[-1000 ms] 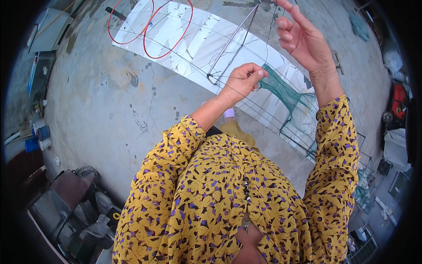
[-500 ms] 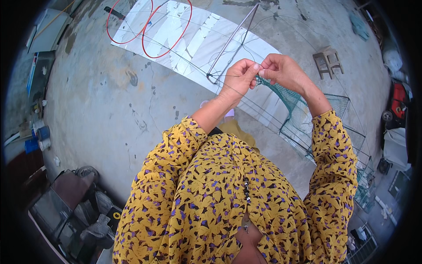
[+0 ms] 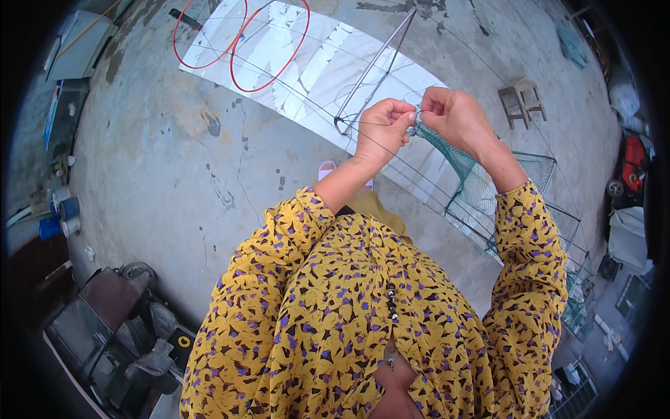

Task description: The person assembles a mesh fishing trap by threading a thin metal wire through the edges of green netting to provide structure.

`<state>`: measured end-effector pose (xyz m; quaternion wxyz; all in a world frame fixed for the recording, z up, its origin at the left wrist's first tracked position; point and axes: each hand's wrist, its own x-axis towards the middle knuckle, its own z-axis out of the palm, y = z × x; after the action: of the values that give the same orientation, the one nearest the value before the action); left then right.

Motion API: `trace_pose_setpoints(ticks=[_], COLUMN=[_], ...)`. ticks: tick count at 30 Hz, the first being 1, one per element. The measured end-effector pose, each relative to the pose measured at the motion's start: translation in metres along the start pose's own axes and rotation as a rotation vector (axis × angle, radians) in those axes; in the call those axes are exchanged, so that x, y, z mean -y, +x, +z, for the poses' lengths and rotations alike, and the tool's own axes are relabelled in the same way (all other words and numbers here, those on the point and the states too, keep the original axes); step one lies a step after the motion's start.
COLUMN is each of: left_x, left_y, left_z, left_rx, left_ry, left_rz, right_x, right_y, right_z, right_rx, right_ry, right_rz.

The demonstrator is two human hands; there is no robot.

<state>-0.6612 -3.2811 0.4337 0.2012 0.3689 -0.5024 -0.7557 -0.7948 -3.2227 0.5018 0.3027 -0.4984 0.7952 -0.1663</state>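
Note:
Green netting (image 3: 464,164) stretches over dark wire frames from my hands toward the lower right. Its gathered end reaches my left hand (image 3: 384,129), whose thumb and forefinger are closed in a pinch at that edge. Just to the right, my right hand (image 3: 457,122) is closed too, thumb against fingers; a thin dark thread seems to run between the two, too fine to follow. Taut dark cords pass beside my left hand. Left of it stands a metal rod frame (image 3: 370,63), tied to a cord at its lower corner.
Two red hoops (image 3: 271,47) hang on the cords at upper left, above a long white sheet (image 3: 314,59) on the concrete floor (image 3: 160,153). A small wooden stool (image 3: 522,101) stands at upper right. Clutter (image 3: 125,328) fills the lower left; a red machine (image 3: 634,164) is far right.
My fingertips have drawn slightly apart, leaving a small gap between the hands. The rod frame and hoops have shifted a little to the right in view.

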Motion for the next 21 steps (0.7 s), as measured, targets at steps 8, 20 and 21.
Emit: trace_pose_setpoints(ticks=[8, 20, 21], left_x=[-0.008, -0.008, -0.009], left_y=[0.003, 0.007, 0.008], left_z=[0.001, -0.006, -0.004], left_rx=[0.083, 0.133, 0.137], left_ry=[0.146, 0.012, 0.011], left_rz=[-0.008, -0.2, -0.201], right_x=[0.0, -0.008, -0.014], right_y=[0.003, 0.007, 0.011], right_z=[0.012, 0.022, 0.023], right_rx=[-0.21, -0.172, -0.126], right_ry=[-0.183, -0.127, 0.014], right_rz=[-0.146, 0.118, 0.178])
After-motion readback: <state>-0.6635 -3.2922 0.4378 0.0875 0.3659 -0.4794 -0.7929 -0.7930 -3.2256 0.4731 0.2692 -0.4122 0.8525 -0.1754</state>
